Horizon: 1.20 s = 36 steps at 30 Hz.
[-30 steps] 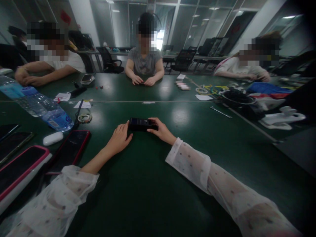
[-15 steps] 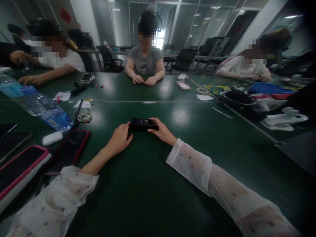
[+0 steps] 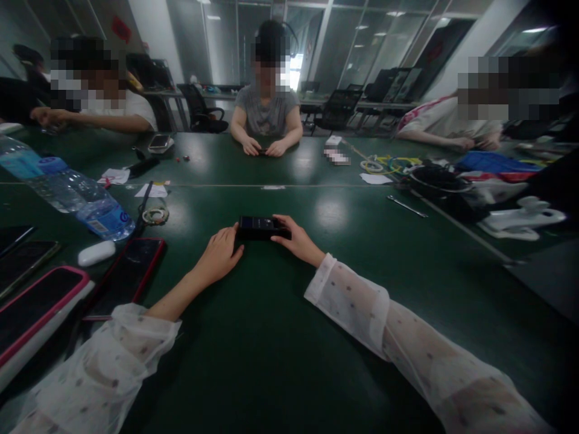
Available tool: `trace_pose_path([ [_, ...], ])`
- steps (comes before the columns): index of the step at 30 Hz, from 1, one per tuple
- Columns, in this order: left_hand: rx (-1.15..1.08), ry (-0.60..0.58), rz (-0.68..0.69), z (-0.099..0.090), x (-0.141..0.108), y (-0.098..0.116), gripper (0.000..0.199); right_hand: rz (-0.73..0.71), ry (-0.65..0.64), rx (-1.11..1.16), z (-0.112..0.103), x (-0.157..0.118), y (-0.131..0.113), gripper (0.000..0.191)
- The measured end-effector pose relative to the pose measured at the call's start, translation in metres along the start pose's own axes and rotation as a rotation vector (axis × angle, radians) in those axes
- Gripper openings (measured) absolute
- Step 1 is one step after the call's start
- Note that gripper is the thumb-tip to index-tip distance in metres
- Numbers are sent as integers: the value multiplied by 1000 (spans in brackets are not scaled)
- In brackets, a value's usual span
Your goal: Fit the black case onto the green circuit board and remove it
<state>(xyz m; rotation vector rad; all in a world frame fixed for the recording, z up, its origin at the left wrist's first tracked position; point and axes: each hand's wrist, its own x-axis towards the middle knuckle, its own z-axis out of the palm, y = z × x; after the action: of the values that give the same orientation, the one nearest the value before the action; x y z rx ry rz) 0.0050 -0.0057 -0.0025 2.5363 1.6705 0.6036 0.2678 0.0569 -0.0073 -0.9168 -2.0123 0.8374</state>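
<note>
A small black device [image 3: 257,226] with a dark screen on its left part lies on the green table [image 3: 253,361], in front of me. My right hand [image 3: 296,240] grips its right end between thumb and fingers. At the device's left end rests my left hand [image 3: 222,252], its fingertips touching the edge and its thumb apart on the tabletop; it is not wrapped round anything.
Water bottles [image 3: 85,202], a white case [image 3: 96,254] and several phones, one red-edged [image 3: 131,274], lie at left. A wrench [image 3: 407,206], cables [image 3: 389,164] and a white tool [image 3: 520,218] are at right. Three people sit across the table, another behind at far left.
The person at the left has drawn their hands together and back from the table. The person at the right has shifted slightly. My hands and the black device have not visibly moved.
</note>
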Motion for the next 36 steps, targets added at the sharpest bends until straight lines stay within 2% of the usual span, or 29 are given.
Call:
trace_pose_path([
  [4,-7,4,1,0,0,0,61,2,4,8,0,0,1,59],
  [9,12,-5,-61,1,-1,1,68,4,15,0,1,0,1,60],
  [19,13,-14,-63,0,-1,0,65,18,20,-2,2,0,1,59],
  [27,0,-11,-39,0,-1,-1,54,11,17,4,1,0,1,59],
  [36,-8,4,-26,0,-1,-1,59,27,19,23,1,1,2,57],
])
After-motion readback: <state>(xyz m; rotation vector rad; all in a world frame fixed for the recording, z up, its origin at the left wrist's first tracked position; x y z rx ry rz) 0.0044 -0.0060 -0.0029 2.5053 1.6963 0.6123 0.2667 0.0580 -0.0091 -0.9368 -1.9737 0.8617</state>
